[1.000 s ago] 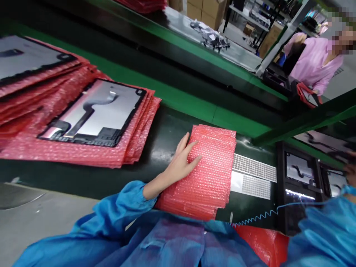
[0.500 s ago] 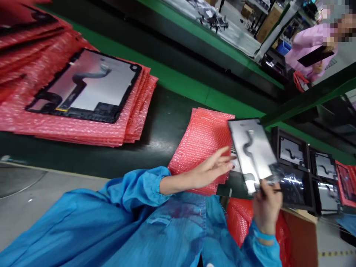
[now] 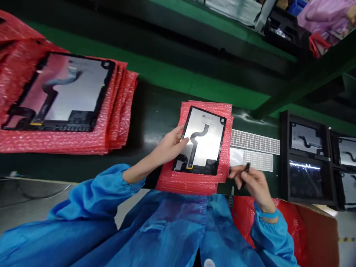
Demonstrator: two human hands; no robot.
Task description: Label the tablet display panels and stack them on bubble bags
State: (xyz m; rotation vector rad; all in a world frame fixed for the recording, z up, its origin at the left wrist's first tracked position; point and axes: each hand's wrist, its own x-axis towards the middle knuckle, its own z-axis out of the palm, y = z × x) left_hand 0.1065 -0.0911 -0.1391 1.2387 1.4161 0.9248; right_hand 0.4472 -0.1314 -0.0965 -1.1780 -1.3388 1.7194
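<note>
A tablet display panel with a silver back, black frame and a curved ribbon cable lies on a stack of red bubble-wrap bags. My left hand grips the panel's left edge, thumb over the frame, some fingertips hidden. To the right of the stack, my right hand is closed around a short dark pen-like tool, mostly covered by the fingers. Beside that hand lie sheets of small white labels on the dark bench.
On the left, another display panel rests on a thick pile of red bubble wrap. Black trays holding panels stand at right. A green post slants across the upper right. A cardboard box sits below the bench edge.
The panel has moved left from my right hand onto the bubble-wrap stack. My left hand has taken its left edge; my right hand has let go of it and keeps the small tool.
</note>
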